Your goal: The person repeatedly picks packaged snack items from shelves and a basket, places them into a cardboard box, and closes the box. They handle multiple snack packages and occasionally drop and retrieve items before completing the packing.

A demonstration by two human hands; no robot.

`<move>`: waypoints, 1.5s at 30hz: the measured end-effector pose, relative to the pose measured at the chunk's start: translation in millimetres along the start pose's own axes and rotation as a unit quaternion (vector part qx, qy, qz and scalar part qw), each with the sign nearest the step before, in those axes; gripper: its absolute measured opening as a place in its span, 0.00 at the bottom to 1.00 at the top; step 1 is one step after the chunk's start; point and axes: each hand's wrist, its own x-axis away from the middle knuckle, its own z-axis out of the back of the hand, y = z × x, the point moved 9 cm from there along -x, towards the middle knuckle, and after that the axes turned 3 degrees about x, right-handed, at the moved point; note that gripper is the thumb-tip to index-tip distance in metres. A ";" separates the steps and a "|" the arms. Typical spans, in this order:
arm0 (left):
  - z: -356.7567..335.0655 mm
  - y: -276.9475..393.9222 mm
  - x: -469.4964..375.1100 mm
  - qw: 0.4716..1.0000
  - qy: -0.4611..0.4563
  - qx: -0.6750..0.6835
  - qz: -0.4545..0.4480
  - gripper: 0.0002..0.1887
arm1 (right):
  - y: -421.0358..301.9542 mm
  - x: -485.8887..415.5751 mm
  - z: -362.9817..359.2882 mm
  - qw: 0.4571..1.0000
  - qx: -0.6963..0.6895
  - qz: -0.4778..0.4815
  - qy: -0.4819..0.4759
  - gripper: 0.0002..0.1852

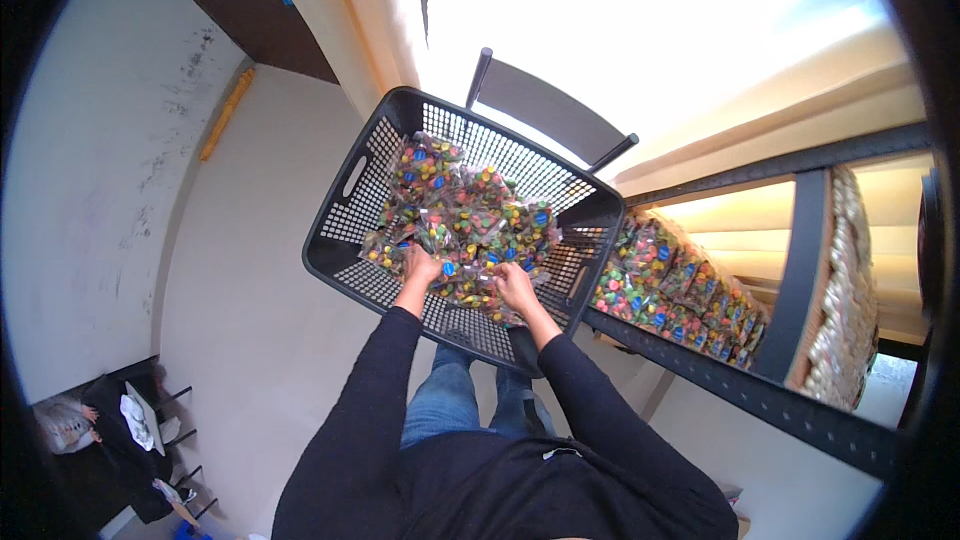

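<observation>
A black plastic basket (324, 236) with perforated sides is in front of me, tilted in the picture. Inside lies a heap of clear plastic bags (480, 221) filled with small round pieces in red, green, yellow and orange, seemingly sweets. Many bags carry a blue round sticker. My left hand (422, 268) is pinching a bag at the near left of the heap, its fingertips partly hidden. To the right, my right hand (515, 286) pinches clear plastic at the near side. Between the two hands a bag with a blue sticker (448, 268) shows; I cannot tell whether both hold this same bag.
A dark-framed shelf (750, 397) on the right holds rows of similar filled bags (675, 285). Behind the basket stands a chair's grey backrest (551, 105), before a bright window with beige curtains (757, 142). Far left, another person's hand (91, 414) is near a dark surface.
</observation>
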 end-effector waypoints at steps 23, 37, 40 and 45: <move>36.6 -22.9 -31.1 0.943 -0.111 0.311 0.042 0.23 | 52.9 -39.7 -34.0 0.859 -0.429 -0.266 -0.087 0.20; -38.3 24.6 -65.6 0.997 0.020 0.075 -0.001 0.23 | 56.6 -39.2 -15.6 0.961 -0.131 -0.220 0.104 0.26; -27.9 27.7 -63.8 0.993 0.027 0.114 -0.012 0.20 | 60.6 -33.7 -22.3 0.959 -0.146 -0.220 0.103 0.26; 2.7 36.8 -18.6 0.982 0.036 0.167 -0.078 0.20 | 5.1 -27.3 -4.4 0.961 -0.170 -0.132 0.174 0.27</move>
